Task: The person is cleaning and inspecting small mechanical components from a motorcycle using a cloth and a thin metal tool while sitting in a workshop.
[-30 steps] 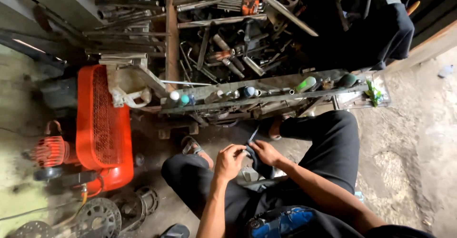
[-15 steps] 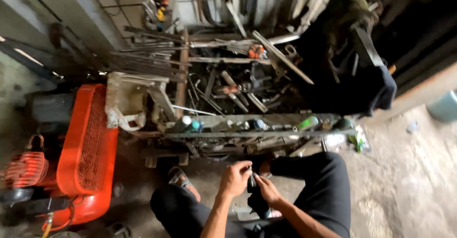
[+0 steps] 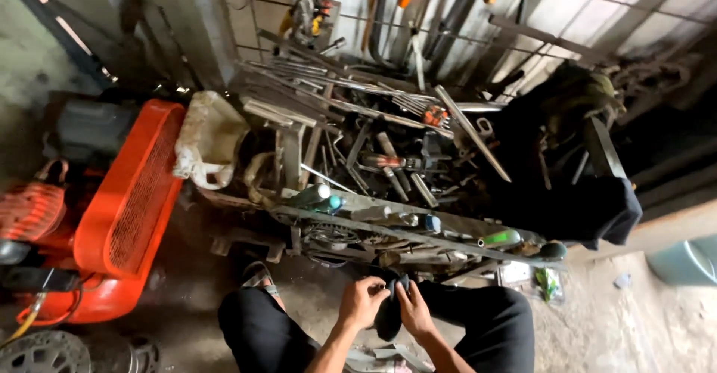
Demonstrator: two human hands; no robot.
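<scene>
- Workshop clutter fills my view: a low rack point(image 3: 418, 231) heaped with metal rods and hand tools point(image 3: 388, 156), standing against a pale wall hung with more gear.
- At the left sits an orange air compressor point(image 3: 127, 209), with a grubby white plastic jug point(image 3: 209, 141) just beside it on the rack's end.
- Along the rack's front rail lie several small bottles and cans point(image 3: 321, 197), one of them green point(image 3: 500, 238).
- I'm seated low over a concrete floor point(image 3: 635, 321), knees in black trousers, one sandalled foot point(image 3: 258, 276) showing.
- My left hand point(image 3: 361, 302) is closed around the upper edge of a dark, soft-looking piece point(image 3: 388, 317) (rubber or cloth, I can't tell which).
- My right hand point(image 3: 413, 309) pinches the same piece from the other side; it hangs between my knees, well below the rack.
- I'd judge the step in hand to be working or fitting that piece with the fingertips.
- Any next move calls for a firm two-handed pinch and a closer look, since the piece is small and in shadow.
</scene>
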